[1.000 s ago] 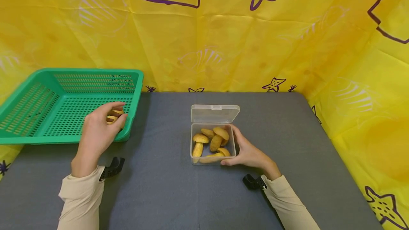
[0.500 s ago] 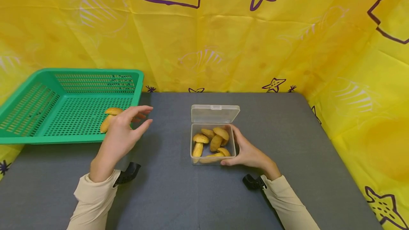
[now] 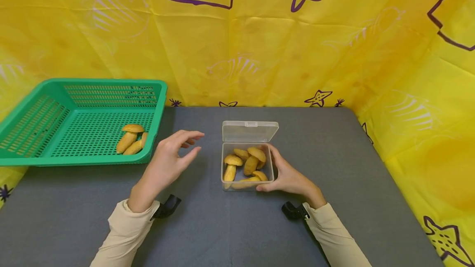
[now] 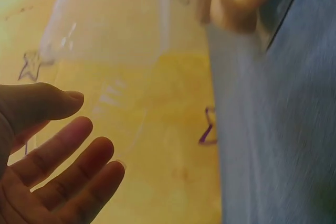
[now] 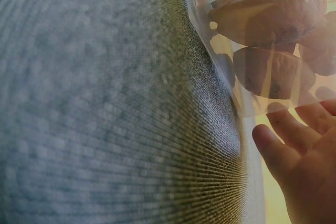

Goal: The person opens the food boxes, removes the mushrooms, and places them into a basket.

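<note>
A clear plastic box (image 3: pixel 248 186) with its hinged lid (image 3: pixel 250 132) raised sits mid-table. Several brown-capped mushrooms (image 3: pixel 251 165) lie inside it. My right hand (image 3: pixel 285 177) holds the box by its right side, thumb at the front corner and fingers toward the back. Seen from the right wrist, mushrooms (image 5: pixel 273 72) show through the clear wall. Between the basket and the box, my left hand (image 3: pixel 165 164) is in the air with its fingers apart and nothing in them. Two more mushrooms (image 3: pixel 127 141) rest in the green basket (image 3: pixel 89 160), near its right wall.
The green basket stands at the left of the grey tabletop (image 3: pixel 208 230). Yellow patterned cloth (image 3: pixel 237 44) hangs behind the table and along its right side.
My left hand let go of a mushroom in the basket, came out over the rim and moved right toward the box. My right hand and the box stayed put.
</note>
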Demonstrator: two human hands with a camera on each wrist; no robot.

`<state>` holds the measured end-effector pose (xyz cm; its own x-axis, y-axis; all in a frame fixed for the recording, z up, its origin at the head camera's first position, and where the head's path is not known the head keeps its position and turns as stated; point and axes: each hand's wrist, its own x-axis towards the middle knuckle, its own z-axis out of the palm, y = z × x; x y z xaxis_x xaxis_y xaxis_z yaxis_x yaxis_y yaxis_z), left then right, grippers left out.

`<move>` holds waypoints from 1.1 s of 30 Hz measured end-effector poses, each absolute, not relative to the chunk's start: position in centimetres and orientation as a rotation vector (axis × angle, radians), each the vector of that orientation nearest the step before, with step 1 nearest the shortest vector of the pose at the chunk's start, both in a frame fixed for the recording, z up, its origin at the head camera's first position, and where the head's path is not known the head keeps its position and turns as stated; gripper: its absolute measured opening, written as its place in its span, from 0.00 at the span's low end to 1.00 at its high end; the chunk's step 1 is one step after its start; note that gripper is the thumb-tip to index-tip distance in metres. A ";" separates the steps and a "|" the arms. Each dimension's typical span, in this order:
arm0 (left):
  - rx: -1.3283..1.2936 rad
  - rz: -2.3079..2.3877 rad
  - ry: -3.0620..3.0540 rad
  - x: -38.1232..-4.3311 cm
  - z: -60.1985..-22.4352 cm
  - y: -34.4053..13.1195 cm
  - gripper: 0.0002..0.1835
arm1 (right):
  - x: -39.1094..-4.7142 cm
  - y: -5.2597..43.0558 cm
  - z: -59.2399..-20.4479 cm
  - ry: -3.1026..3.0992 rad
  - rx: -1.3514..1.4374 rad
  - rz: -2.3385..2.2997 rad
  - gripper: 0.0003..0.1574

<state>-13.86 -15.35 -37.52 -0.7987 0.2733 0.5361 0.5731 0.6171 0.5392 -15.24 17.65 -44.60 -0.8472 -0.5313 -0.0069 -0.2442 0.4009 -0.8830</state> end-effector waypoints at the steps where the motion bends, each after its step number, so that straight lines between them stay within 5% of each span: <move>1: -0.695 -1.025 -2.447 -13.8 -37.6 -15.0 0.18 | -15.2 17.6 -44.6 2.377 -0.676 -1.424 0.71; 33: -0.993 -1.026 -2.531 -13.6 -38.5 -7.4 0.22 | -15.3 17.7 -44.7 2.383 -0.719 -1.433 0.68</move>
